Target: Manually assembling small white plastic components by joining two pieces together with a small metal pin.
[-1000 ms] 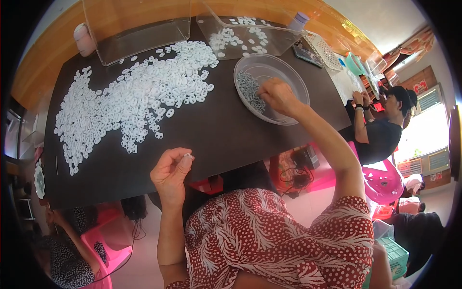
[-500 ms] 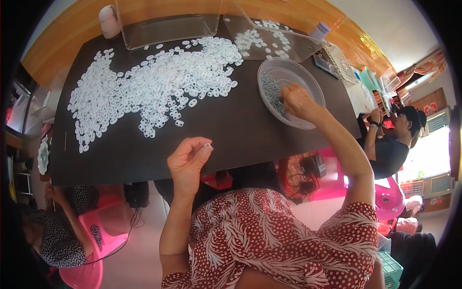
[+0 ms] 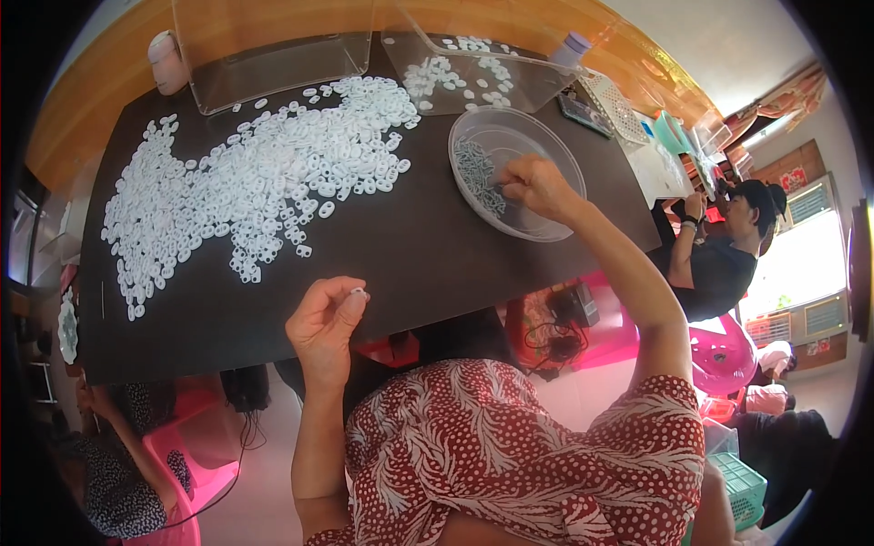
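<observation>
My left hand (image 3: 323, 326) is above the near edge of the dark table, its thumb and forefinger pinched on a small white oval plastic piece (image 3: 359, 291). Over the round clear plastic bowl (image 3: 523, 144) is my right hand (image 3: 546, 191), its fingers drawn together beside a heap of small grey metal screws (image 3: 476, 173). Whatever lies between those fingertips is hidden. Many more white oval pieces (image 3: 264, 164), each with holes, spread in a loose pile across the left and middle of the table.
Behind the pile stands a clear plastic bin (image 3: 273, 86); another clear bin (image 3: 537, 86) has white pieces in it. A phone (image 3: 584, 115), a white perforated basket (image 3: 619, 105) and a pink bottle (image 3: 167, 64) border the table. A person in black (image 3: 719, 264) sits at right, another person (image 3: 118, 473) at left.
The whole scene has shifted left in the view as my head turned. My right hand has moved slightly within the bowl, toward me; the left hand keeps its pinch on the white piece.
</observation>
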{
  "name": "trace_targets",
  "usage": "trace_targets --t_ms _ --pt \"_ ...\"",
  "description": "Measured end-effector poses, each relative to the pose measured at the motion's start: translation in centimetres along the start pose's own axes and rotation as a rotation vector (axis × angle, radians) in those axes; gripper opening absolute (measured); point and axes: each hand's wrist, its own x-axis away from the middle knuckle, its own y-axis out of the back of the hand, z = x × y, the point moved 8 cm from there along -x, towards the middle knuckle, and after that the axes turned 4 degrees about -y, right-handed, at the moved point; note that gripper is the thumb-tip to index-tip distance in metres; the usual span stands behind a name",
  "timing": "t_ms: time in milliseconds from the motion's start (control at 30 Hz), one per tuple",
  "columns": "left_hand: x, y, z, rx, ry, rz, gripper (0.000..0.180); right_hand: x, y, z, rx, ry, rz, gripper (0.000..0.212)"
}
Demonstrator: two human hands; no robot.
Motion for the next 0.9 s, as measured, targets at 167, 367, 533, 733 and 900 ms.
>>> trace_targets --t_ms 167,367,533,733,900 --pt "0.0 0.1 0.1 -0.022 0.0 -0.003 0.011 -0.6 -0.8 -1.0 0.022 -0.153 0.111 0.006" --pt "0.0 -0.1 -0.1 -0.011 -0.003 -0.004 0.01 -0.3 -0.7 -0.3 0.191 -0.008 -0.009 0.005" --pt "-0.1 -0.2 -0.5 -0.041 -0.066 -0.024 0.01 -0.2 -1.4 1.4 0.42 0.166 -0.025 0.007" --pt "-0.1 -0.3 -0.2 0.011 -0.04 -0.031 0.011 -0.5 -1.1 0.7 0.359 0.109 -0.036 0.007" --pt "0.0 0.0 -0.4 0.016 -0.035 -0.046 0.011 -0.6 0.2 -0.5 -0.001 -0.175 0.012 0.009"
